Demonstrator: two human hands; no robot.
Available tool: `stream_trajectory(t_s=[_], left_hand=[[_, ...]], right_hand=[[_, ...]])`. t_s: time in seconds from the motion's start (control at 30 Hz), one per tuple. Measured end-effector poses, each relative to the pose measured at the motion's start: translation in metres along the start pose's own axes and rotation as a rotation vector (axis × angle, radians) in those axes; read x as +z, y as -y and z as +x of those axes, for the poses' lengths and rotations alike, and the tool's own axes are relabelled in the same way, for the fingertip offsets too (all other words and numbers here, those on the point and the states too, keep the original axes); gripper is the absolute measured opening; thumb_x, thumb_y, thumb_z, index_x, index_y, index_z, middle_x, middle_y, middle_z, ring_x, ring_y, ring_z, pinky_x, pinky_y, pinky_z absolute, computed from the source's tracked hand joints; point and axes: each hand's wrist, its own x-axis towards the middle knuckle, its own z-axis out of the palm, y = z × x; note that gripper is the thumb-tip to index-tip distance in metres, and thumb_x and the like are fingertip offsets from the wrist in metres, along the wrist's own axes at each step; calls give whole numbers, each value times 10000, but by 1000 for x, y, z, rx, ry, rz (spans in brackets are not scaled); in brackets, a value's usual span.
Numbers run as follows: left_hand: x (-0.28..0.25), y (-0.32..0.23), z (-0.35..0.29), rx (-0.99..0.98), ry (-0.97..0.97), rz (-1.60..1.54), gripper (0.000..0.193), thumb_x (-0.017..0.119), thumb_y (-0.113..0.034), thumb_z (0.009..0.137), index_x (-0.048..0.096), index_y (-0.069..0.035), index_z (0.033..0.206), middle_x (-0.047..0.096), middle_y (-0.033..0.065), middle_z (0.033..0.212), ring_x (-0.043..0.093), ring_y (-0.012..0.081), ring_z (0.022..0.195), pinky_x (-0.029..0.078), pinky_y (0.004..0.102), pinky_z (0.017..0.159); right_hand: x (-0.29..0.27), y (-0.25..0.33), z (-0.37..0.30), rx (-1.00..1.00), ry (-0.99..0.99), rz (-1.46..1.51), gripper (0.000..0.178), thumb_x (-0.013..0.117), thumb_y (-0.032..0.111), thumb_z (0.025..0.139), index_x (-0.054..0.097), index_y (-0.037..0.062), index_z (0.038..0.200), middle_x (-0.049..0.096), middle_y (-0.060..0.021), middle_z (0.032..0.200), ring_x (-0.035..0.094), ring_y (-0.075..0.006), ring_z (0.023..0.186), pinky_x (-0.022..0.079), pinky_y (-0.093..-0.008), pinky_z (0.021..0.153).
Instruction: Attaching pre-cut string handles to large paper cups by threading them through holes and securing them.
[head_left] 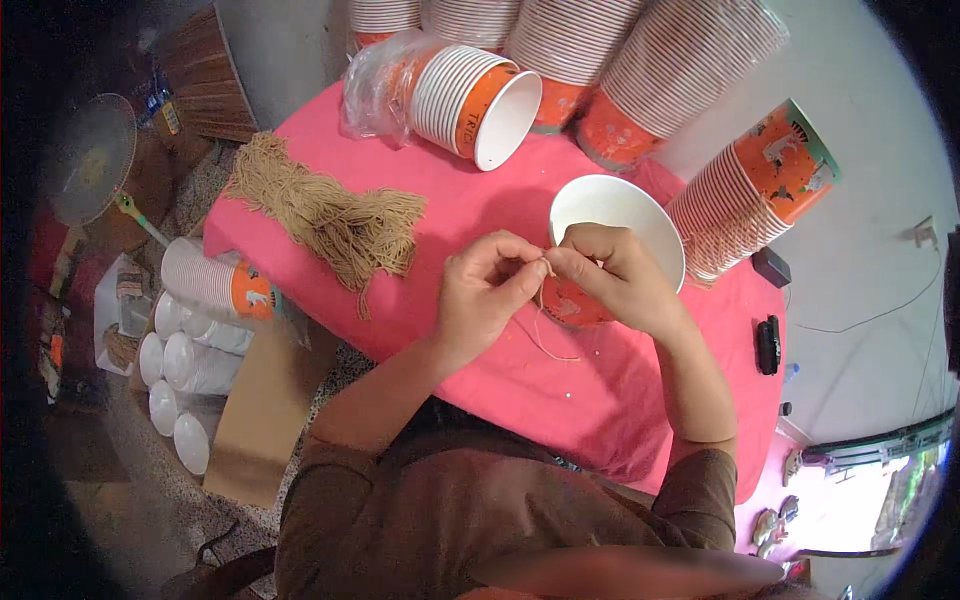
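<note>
Held at frame centre: one orange paper cup [600, 235], white inside, mouth up, over the pink tablecloth [480, 200]. Pinched at its near rim, a thin tan string [545, 335], the loose end looping down to 6 o'clock of the cup onto the cloth. Closed on that string from 9 o'clock, left hand [485, 290], thumb and forefinger tips together. Curled against the cup's rim from 6 o'clock, right hand [615, 275], fingertips meeting the left's at the same spot; whether a knot was tied or the string passed through a hole could not be told. Judged as mid-way on this single cup, string attached at one point at most. At 10 o'clock, well apart, a bundle of cut tan strings [330, 215], still large. At 12 o'clock, a bagged sleeve of nested orange cups [460, 95] lying on its side, with taller stacks behind. At 3 o'clock, another leaning stack of cups [760, 190], just beside the held cup. At 9 o'clock, off the table, more cup stacks on the floor [195, 330]. No strung cups set apart that could be seen; most of the work judged still ahead.
</note>
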Motion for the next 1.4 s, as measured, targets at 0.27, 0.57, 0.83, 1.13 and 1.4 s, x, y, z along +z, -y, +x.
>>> stream_trajectory(t_s=[0.27, 0.57, 0.83, 1.13, 1.4], left_hand=[[-6, -8, 7, -396, 35, -391, 61, 571, -97, 909, 593, -60, 951, 527, -46, 751, 423, 8, 587, 323, 167, 500], [-9, -14, 9, -638, 148, -775, 73, 574, -153, 900, 544, -88, 882, 457, -60, 715, 361, 23, 545, 288, 176, 465], [-3, -10, 6, -607, 107, -662, 105, 582, -171, 927, 617, -75, 950, 447, -65, 652, 367, 28, 522, 284, 177, 464], [-4, -9, 6, -528, 121, -512, 116, 548, -129, 943, 614, -39, 973, 436, -55, 654, 362, 28, 527, 286, 191, 466], [-1, -7, 6, -510, 95, -456, 124, 561, -134, 945, 618, -29, 980, 442, -58, 650, 362, 28, 528, 279, 189, 470]], right_hand=[[27, 0, -14, -334, -347, -246, 285, 773, 152, 741, 543, 44, 871, 563, -97, 805, 573, -224, 599, 455, -344, 518], [22, -5, -16, -142, -235, -43, 79, 658, -9, 843, 595, 6, 888, 644, -26, 762, 597, -55, 635, 446, -207, 515], [16, -2, -19, -251, -324, -45, 122, 651, -22, 853, 631, -8, 972, 673, -48, 826, 626, -79, 694, 477, -217, 590], [15, -3, -15, -230, -397, -34, 53, 603, 0, 884, 596, -18, 934, 649, -83, 774, 631, -131, 689, 490, -263, 613], [12, -11, -16, -132, -373, 122, 39, 570, 13, 919, 581, -13, 945, 626, -34, 760, 566, -61, 684, 457, -224, 601]])
